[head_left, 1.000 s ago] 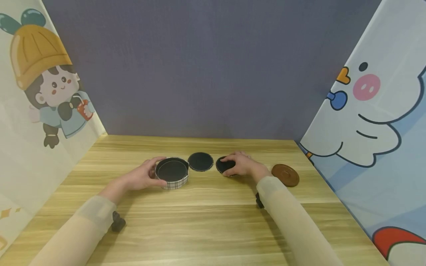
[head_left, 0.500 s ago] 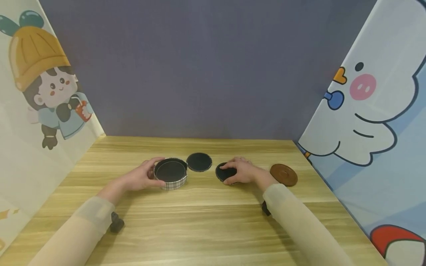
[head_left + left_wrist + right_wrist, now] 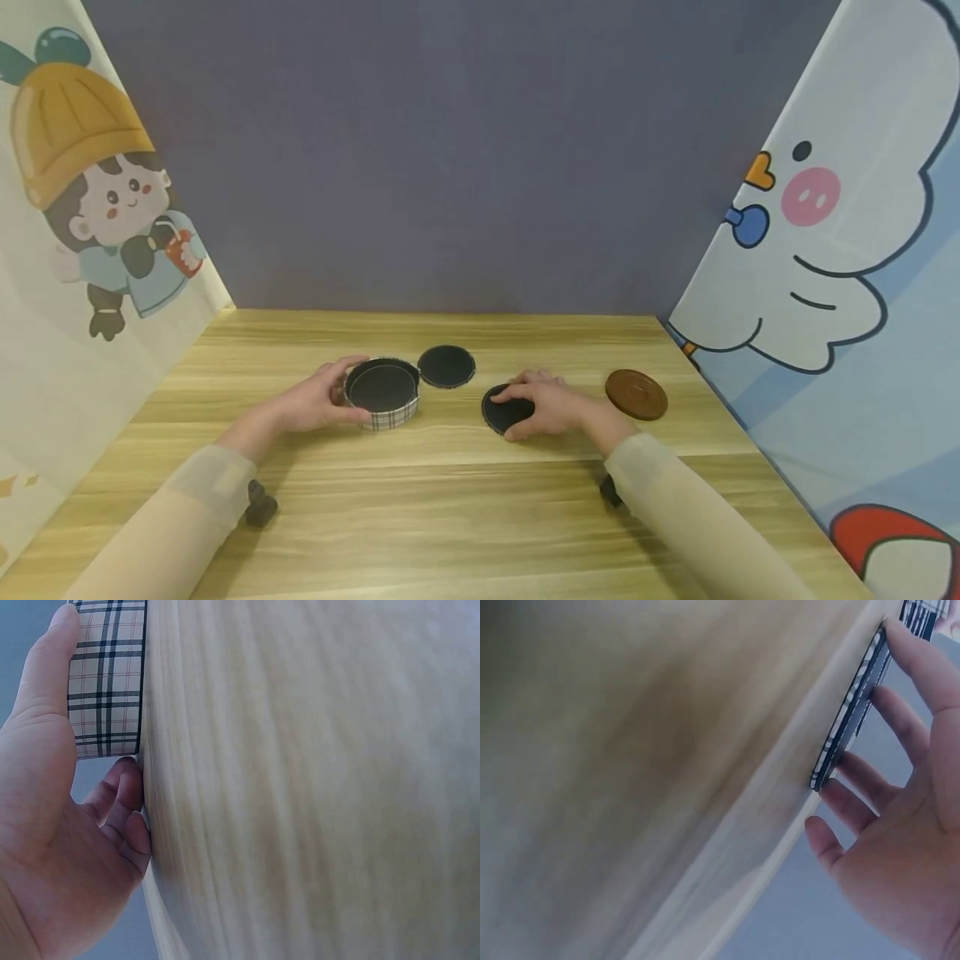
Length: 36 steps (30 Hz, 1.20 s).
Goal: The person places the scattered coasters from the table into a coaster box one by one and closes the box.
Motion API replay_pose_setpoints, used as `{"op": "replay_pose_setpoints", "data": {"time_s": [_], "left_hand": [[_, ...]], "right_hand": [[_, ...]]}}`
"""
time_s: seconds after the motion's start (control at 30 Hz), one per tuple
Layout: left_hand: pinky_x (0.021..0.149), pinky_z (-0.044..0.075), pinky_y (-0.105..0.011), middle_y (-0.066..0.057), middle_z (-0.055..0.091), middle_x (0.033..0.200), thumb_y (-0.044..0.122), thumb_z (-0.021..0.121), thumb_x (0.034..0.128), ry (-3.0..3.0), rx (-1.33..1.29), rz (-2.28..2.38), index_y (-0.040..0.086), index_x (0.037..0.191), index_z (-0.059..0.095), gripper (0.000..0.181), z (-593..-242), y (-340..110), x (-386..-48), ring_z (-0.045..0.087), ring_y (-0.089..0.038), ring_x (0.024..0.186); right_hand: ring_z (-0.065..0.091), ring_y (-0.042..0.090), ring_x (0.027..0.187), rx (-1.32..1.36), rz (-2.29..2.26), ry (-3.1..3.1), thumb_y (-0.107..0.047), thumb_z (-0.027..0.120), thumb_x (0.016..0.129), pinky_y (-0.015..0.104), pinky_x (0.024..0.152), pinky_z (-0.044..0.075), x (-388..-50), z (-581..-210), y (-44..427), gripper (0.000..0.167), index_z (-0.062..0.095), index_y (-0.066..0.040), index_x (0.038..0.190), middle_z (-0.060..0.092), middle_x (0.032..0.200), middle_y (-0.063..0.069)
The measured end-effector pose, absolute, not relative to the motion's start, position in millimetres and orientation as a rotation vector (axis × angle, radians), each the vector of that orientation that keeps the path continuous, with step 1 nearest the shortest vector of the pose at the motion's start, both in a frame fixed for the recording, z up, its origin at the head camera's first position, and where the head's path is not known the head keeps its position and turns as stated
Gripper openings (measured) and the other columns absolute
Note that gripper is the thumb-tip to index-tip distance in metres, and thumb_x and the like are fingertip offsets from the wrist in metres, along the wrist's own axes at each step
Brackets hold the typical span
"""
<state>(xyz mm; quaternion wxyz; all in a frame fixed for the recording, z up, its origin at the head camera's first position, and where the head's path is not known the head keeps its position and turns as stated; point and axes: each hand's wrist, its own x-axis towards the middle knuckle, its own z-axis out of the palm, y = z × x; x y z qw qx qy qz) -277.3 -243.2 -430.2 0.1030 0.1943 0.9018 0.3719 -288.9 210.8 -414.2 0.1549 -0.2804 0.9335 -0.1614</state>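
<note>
My left hand [image 3: 318, 398] grips the side of a round plaid coaster holder [image 3: 393, 417], thumb on the near side, fingers round the far side. The holder stands upright with a black disc visible inside its rim. In the left wrist view, the thumb lies along the plaid wall [image 3: 107, 682]. My right hand [image 3: 551, 407] holds a round black coaster [image 3: 501, 410] with thumb and fingertips at its edge. In the right wrist view, this coaster [image 3: 849, 712] lies low at the tabletop, and its rim is patterned. The hand hides its right part.
Another black coaster [image 3: 447, 367] lies flat just behind and right of the holder. A brown round disc [image 3: 636, 394] lies to the right of my right hand. The wooden table [image 3: 420, 517] meets a grey back wall [image 3: 450, 167], with cartoon-printed panels on both sides.
My right hand has drawn its black coaster nearer to me over the tabletop. The left hand stays on the holder, and the head view has shifted slightly.
</note>
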Motion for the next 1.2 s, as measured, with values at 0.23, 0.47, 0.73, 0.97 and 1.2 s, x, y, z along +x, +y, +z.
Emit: {"op": "replay_pose_setpoints", "data": {"time_s": [0.23,0.47,0.73,0.97,1.2], "left_hand": [[0.107,0.054,-0.065,-0.033,0.045,0.146,0.039,0.093,0.0896,2.641,0.571,1.118,0.013,0.173,0.025,0.11,-430,-243,-278,0.063,-0.039,0.122],[0.105,0.054,-0.063,-0.032,0.046,0.145,0.039,0.093,0.0902,2.639,0.572,1.117,0.014,0.173,0.025,0.11,-431,-244,-279,0.063,-0.038,0.12],[0.106,0.053,-0.066,-0.033,0.046,0.146,0.04,0.093,0.0894,2.646,0.582,1.121,0.014,0.173,0.026,0.11,-432,-244,-280,0.063,-0.04,0.122],[0.108,0.052,-0.069,-0.035,0.044,0.149,0.04,0.093,0.0893,2.651,0.567,1.123,0.014,0.173,0.026,0.11,-433,-244,-279,0.063,-0.043,0.124],[0.11,0.051,-0.07,-0.034,0.044,0.149,0.042,0.092,0.0898,2.658,0.559,1.102,0.014,0.173,0.026,0.11,-432,-244,-277,0.063,-0.044,0.126]], "right_hand": [[0.033,0.041,0.158,-0.861,-0.46,2.668,-0.055,0.087,0.092,0.072,0.127,0.022,-278,-416,208,0.064,0.065,-0.045,0.151,0.045,0.168,0.005],[0.039,0.038,0.152,-0.944,-0.461,2.658,-0.051,0.089,0.09,0.067,0.122,0.031,-262,-415,204,0.062,0.067,-0.044,0.148,0.049,0.165,0.004],[0.036,0.04,0.157,-0.979,-0.439,2.639,-0.055,0.088,0.09,0.067,0.125,0.029,-250,-416,197,0.062,0.066,-0.047,0.147,0.048,0.165,0.003],[0.045,0.036,0.146,-1.028,-0.45,2.657,-0.056,0.089,0.088,0.063,0.119,0.035,-245,-415,191,0.062,0.068,-0.041,0.144,0.056,0.15,0.003],[0.049,0.03,0.136,-0.981,-0.369,2.718,-0.061,0.084,0.092,0.058,0.115,0.037,-234,-415,183,0.065,0.065,-0.036,0.149,0.056,0.144,0.006]]}}
